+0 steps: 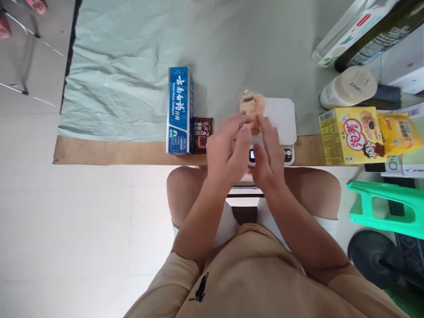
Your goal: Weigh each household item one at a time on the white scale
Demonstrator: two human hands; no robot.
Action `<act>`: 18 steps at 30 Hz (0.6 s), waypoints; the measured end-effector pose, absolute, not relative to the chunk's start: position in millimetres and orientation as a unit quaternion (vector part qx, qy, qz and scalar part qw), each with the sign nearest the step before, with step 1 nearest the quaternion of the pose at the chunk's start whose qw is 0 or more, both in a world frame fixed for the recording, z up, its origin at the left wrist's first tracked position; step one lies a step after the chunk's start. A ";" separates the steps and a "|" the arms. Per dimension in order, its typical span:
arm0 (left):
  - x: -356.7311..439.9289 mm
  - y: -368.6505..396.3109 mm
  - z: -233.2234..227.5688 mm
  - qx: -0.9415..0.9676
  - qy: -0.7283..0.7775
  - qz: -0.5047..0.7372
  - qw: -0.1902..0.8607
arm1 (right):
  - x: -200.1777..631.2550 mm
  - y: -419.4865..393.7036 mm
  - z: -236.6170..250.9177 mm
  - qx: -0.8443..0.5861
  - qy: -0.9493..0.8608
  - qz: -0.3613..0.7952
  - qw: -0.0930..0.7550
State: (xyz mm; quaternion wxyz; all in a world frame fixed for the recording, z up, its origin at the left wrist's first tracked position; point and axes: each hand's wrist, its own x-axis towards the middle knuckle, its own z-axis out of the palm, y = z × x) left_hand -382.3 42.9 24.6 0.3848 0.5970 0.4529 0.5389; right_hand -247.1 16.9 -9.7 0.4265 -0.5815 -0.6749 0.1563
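My left hand [228, 148] and my right hand [270, 152] come together at the table's front edge. Between their fingertips is a small clear-wrapped snack packet [252, 104] with pale pinkish contents, its near end pinched by both. Motion smears the packet and the left fingers a little. Beneath the hands lies a white kitchen scale [281, 119], partly covered, with its lit display showing between my fingers. Just left of my left hand is a brown cocoa snack packet [202, 132], beside a blue toothpaste box [179, 110].
On the right stand a yellow snack box [351, 134], a yellow packet [399, 132], a white Dove bottle [347, 86] and a dark green bottle [380, 37]. A green stool [391, 207] is below them. Wrinkled pale green cloth [122, 66] covers the table.
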 end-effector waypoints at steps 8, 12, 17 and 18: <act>-445.8 22.1 42.1 0.563 0.549 0.467 0.405 | -325.4 10.3 -30.0 -0.554 -0.700 0.242 0.380; -445.7 16.4 45.0 0.573 0.570 0.443 0.388 | -334.5 11.7 -40.3 -0.559 -0.692 0.266 0.371; -441.5 12.3 50.6 0.575 0.548 0.490 0.359 | -329.8 17.4 -39.4 -0.550 -0.687 0.290 0.375; -440.6 13.0 49.5 0.569 0.539 0.514 0.349 | -329.6 17.8 -38.3 -0.550 -0.685 0.288 0.381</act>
